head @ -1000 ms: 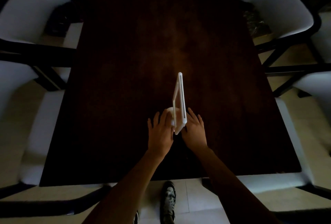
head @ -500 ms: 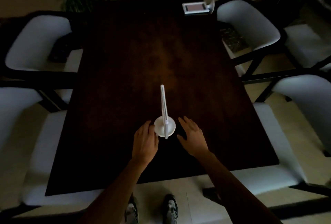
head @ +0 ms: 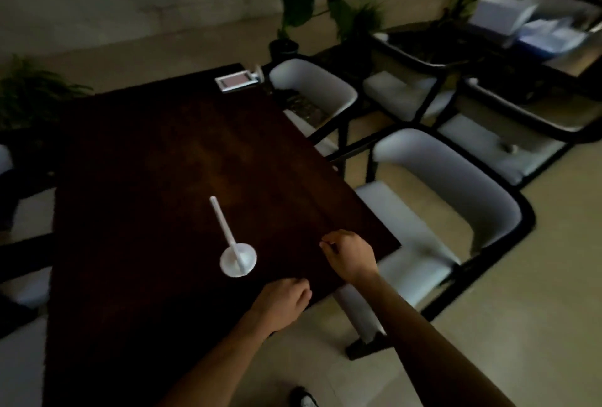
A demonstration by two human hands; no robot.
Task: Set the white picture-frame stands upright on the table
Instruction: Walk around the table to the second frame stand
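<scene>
A white picture-frame stand (head: 234, 244) stands upright on its round base near the front of the dark wooden table (head: 146, 162), seen edge-on. Neither hand touches it. My left hand (head: 282, 303) hovers at the table's front edge, to the right of the base, with fingers curled and nothing in it. My right hand (head: 349, 255) is further right near the table's corner, fingers also curled, holding nothing. A second white stand (head: 237, 81) lies flat at the table's far right corner.
White-cushioned chairs with black frames (head: 433, 211) line the table's right side, with more chairs (head: 508, 133) behind. Potted plants (head: 299, 6) stand along the far wall. Boxes and papers (head: 534, 25) sit at the upper right. My shoe (head: 304, 398) shows on the floor.
Both hands let go of the near stand and drew back to the right, fingers curling. The stand stays upright. My view swung right, showing more chairs and plants.
</scene>
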